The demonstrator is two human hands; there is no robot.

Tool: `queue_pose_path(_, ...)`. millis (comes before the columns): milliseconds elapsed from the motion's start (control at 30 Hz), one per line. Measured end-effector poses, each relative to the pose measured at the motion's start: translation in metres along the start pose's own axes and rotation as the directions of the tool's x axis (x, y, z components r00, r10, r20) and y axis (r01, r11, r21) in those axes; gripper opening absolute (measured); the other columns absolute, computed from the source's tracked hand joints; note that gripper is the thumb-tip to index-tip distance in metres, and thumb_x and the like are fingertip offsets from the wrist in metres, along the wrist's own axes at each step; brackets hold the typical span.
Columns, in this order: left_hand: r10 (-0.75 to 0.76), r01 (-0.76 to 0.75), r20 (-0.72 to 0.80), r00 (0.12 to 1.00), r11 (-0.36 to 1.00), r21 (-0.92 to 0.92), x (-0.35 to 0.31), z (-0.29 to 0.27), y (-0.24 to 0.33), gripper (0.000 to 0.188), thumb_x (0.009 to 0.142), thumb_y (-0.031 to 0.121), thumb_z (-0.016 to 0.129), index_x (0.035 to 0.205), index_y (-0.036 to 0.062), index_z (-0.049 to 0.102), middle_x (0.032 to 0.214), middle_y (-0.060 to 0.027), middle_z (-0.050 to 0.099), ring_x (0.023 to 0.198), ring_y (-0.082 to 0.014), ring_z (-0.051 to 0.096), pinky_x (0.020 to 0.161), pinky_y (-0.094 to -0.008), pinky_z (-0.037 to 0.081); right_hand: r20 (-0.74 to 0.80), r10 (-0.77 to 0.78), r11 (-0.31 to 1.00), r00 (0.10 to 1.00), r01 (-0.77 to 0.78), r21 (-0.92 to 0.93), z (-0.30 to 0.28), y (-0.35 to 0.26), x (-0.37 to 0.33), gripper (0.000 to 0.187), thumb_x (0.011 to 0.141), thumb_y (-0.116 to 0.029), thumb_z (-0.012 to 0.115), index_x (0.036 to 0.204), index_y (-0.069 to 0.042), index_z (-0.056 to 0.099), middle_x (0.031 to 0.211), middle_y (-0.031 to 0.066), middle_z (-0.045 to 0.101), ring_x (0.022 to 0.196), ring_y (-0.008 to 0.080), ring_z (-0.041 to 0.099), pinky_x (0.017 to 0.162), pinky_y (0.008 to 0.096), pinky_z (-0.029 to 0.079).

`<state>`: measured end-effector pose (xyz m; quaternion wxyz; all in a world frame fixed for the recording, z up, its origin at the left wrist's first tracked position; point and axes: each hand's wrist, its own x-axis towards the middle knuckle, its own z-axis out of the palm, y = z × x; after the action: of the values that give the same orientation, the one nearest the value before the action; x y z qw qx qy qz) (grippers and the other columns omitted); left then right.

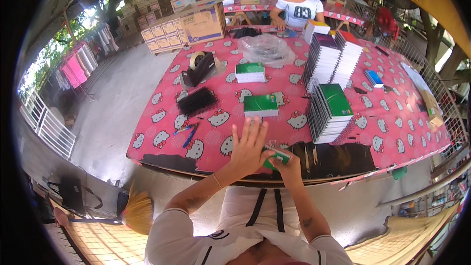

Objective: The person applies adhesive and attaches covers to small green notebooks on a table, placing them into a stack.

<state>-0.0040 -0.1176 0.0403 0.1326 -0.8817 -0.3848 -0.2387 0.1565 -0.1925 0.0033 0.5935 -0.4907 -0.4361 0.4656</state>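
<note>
Just beyond our slightly spread left fingers (253, 130) we see a green notepad block (261, 105), with a taller notebook stack (331, 113) to their right, while our right fingers (278, 164) pinch a green pad (282, 156) that they partly hide.

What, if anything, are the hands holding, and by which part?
The right hand grips a green item by its right side, thumb over it; the left hand, fingers outstretched, appears to grip nothing.
</note>
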Motion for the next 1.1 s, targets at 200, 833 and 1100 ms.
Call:
queue_pose_path(200,0.107,-0.104,-0.008,0.994,0.944,-0.314,-0.032,0.013,0.012,0.053,0.095,0.042,0.059,0.135,0.0061,0.055,0.136,-0.0144,0.055,0.129,-0.0314,0.051,0.114,-0.0676,0.012,0.073,-0.047,0.994,0.996,0.054,-0.092,-0.020,0.023,0.011,0.030,0.088,0.000,0.071,0.118,0.002,0.069,0.105,0.0013,0.069,0.093,0.0075,0.061,0.083,0.0237,0.051)
queue_pose_path(833,0.213,-0.182,0.117,0.970,0.955,-0.233,-0.060,0.033,0.027,0.084,0.099,0.061,0.037,0.153,-0.0029,0.030,0.161,-0.0252,0.023,0.151,-0.0419,0.019,0.113,-0.0701,0.008,0.065,-0.205,0.916,0.977,0.215,-0.338,-0.012,0.042,0.022,0.032,0.087,-0.005,0.067,0.119,0.000,0.068,0.091,0.0163,0.073,0.083,0.0123,0.066,0.076,0.0310,0.054)
queue_pose_path(1100,0.241,-0.217,0.046,0.969,0.929,-0.301,-0.074,0.053,0.028,0.081,0.100,0.057,0.039,0.153,-0.0033,0.029,0.162,-0.0247,0.022,0.151,-0.0397,0.019,0.114,-0.0700,0.001,0.047,-0.121,0.952,0.992,0.129,-0.276,-0.011,0.046,0.021,0.032,0.088,-0.008,0.069,0.119,-0.001,0.068,0.077,0.0142,0.070,0.067,0.0104,0.057,0.067,0.0311,0.051)
